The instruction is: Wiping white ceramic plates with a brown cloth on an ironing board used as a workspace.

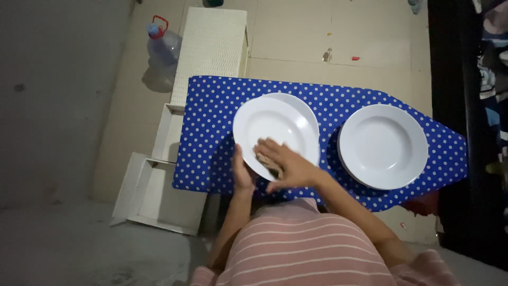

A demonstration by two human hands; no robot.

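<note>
Two hands on one plate, which lies straight ahead of me, left of centre on the dotted tabletop. Left hand grips its near-left rim, fingers closed. Right hand lies flat, fingers spread, pressing a cloth onto its near inner face. Second plate sits apart, to the right, untouched.
</note>
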